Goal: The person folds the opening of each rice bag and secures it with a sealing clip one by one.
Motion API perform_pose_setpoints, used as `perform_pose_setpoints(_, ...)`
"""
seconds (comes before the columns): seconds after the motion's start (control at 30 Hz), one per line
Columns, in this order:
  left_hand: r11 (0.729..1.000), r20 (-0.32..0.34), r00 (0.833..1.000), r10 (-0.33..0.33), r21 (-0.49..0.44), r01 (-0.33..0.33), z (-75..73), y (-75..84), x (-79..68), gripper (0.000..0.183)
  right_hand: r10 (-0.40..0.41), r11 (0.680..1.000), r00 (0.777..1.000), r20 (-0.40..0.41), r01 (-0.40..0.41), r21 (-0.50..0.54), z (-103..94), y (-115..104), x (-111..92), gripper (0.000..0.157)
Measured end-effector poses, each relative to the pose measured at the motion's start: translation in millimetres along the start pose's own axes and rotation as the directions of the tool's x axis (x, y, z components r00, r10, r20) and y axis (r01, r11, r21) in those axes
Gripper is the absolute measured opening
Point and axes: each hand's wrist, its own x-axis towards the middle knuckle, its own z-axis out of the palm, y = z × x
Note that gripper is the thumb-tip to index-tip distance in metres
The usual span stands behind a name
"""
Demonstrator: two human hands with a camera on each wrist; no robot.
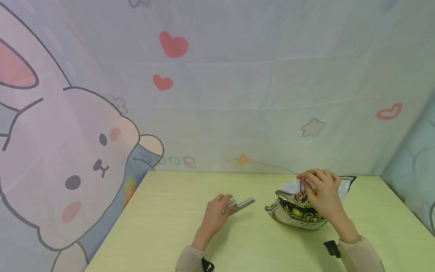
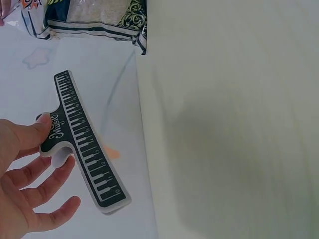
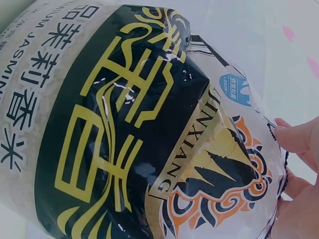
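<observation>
In the left wrist view, my left hand point(image 2: 25, 179) pinches a black and white clip point(image 2: 89, 149) by its handle. The clip has a long bar printed with piano keys and the word "Music". From the head view, my left hand point(image 1: 215, 213) is left of the rice bag point(image 1: 300, 217), with the clip point(image 1: 242, 206) pointing toward it. My right hand point(image 1: 324, 192) grips the bag's top edge. Up close, thumb and fingers of the right hand point(image 3: 301, 154) pinch the edge of the white plastic. The bag point(image 3: 30, 99) has a black band with yellow lettering, and rice shows through its side.
A pale yellow-green table point(image 1: 163, 211) lies under both hands. Behind it hangs a cloth backdrop point(image 1: 224, 113) printed with hearts, stars and a large rabbit. Black straps point(image 1: 332, 248) show at the wrists, by the beige sleeves point(image 1: 360, 255).
</observation>
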Motion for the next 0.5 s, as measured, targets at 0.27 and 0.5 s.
perform_pose_setpoints(0.27,0.997,-0.013,1.000,-0.015,-0.075,0.014,-2.5,6.4,3.6,0.031,-0.006,1.000,1.000,-0.007,0.006,-0.003,1.0,0.2,0.6,0.024)
perform_pose_setpoints(0.5,0.989,-0.071,0.997,-0.021,-0.146,0.011,-0.9,14.5,7.0,0.025,0.002,1.000,1.000,-0.012,-0.002,-0.030,1.5,0.1,-2.7,0.025)
